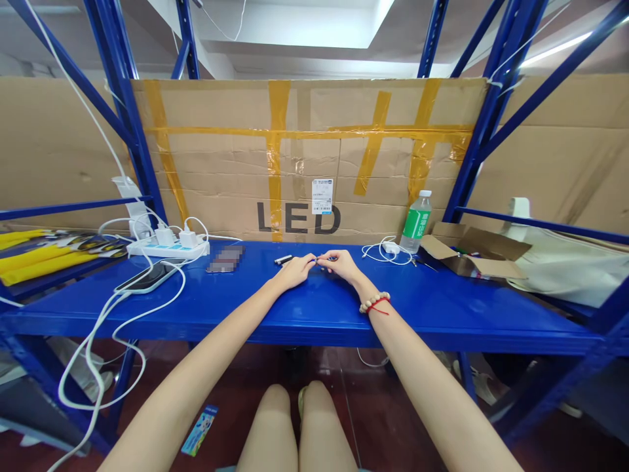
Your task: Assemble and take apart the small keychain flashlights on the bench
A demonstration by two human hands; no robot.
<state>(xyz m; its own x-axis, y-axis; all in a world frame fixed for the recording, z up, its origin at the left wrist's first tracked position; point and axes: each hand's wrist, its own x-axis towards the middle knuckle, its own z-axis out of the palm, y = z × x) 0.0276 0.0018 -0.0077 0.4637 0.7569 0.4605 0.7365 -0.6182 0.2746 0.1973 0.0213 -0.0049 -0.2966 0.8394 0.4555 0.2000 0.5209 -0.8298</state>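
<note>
My left hand (297,269) and my right hand (343,264) meet fingertip to fingertip over the middle of the blue shelf table (314,314). Both are closed in a pinch. Between the fingers shows a bit of something small and dark, too small to name. A beaded bracelet (375,302) with a red string is on my right wrist. Just behind my left hand lie slim black and white pen-like pieces (283,260), partly hidden by that hand.
On the left are a power strip (170,250) with chargers, a phone (150,276) and white cables hanging over the front edge. To the right stand a water bottle (417,221), a coiled cable (390,248) and an open cardboard box (472,252). A large cardboard sheet (221,170) closes the back.
</note>
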